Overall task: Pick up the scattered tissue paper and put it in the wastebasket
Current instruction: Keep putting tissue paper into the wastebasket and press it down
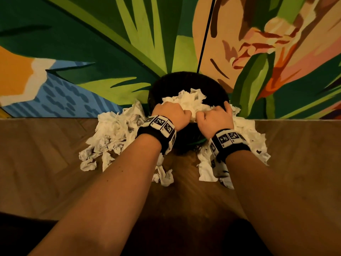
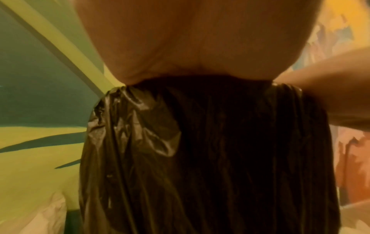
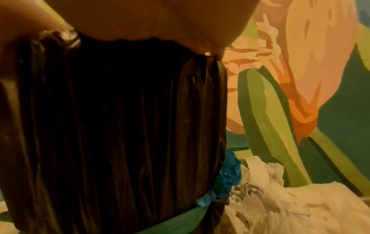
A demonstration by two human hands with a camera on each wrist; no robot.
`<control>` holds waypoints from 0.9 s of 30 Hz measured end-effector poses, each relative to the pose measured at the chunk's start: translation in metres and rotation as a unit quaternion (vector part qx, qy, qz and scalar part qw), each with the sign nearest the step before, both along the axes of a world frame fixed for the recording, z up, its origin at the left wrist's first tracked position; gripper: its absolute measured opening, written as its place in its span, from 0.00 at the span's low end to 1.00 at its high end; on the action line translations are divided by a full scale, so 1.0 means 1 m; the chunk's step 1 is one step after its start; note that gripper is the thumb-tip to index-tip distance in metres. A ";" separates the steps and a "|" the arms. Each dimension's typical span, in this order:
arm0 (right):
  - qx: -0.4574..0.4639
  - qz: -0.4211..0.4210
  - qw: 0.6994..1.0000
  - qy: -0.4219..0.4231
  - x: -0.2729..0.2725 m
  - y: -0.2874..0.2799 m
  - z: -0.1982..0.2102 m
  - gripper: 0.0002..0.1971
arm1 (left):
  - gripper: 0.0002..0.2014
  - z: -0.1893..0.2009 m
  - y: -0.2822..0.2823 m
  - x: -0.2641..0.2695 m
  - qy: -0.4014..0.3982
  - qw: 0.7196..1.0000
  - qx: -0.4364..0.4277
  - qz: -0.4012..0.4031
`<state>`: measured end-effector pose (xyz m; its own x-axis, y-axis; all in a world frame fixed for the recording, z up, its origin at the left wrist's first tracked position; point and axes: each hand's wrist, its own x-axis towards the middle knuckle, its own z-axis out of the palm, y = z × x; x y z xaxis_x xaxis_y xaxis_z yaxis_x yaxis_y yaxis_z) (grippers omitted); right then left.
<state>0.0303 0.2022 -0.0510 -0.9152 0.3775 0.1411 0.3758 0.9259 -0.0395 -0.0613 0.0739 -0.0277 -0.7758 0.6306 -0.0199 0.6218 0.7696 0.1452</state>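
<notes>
A round wastebasket lined with a black bag stands on the floor against the wall. Both hands are over its near rim. My left hand and right hand curl side by side into one white wad of tissue paper lying in the basket's mouth. In both wrist views only the heel of the palm shows above the bag; the fingers are hidden. Crumpled tissue lies in a pile left of the basket, another to its right, and scraps in front.
The basket backs onto a wall painted with green leaves and a peach flower. A thin black cable runs down the wall to the basket. A green band with a blue knot rings the bag low down. The wood floor spreads left and right.
</notes>
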 end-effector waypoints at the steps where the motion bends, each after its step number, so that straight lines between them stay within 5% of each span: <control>1: 0.010 0.008 1.000 -0.022 0.000 0.000 0.002 0.25 | 0.23 0.001 0.001 0.002 0.001 1.000 -0.024 -0.006; 6: -0.023 -0.003 0.999 -0.029 0.002 -0.002 0.006 0.26 | 0.24 0.004 -0.002 0.005 -0.006 1.000 -0.028 -0.010; 9: -0.090 -0.001 0.992 0.087 0.013 0.000 0.001 0.27 | 0.26 0.004 -0.018 0.007 0.001 0.991 0.137 0.002; 14: -0.159 0.021 0.939 0.304 0.021 -0.015 0.016 0.17 | 0.22 0.009 -0.052 -0.006 -0.046 0.867 0.490 0.079; 17: -0.200 0.104 0.920 0.320 0.016 -0.049 0.039 0.13 | 0.22 0.006 -0.076 -0.019 -0.077 0.820 0.549 0.141; 21: -0.292 0.214 0.914 0.183 0.019 -0.103 0.032 0.12 | 0.23 -0.028 -0.108 -0.022 -0.105 0.864 0.460 0.174; 27: -0.302 0.104 0.947 -0.044 0.037 -0.106 -0.069 0.12 | 0.19 -0.111 -0.128 0.031 -0.218 0.935 0.223 0.167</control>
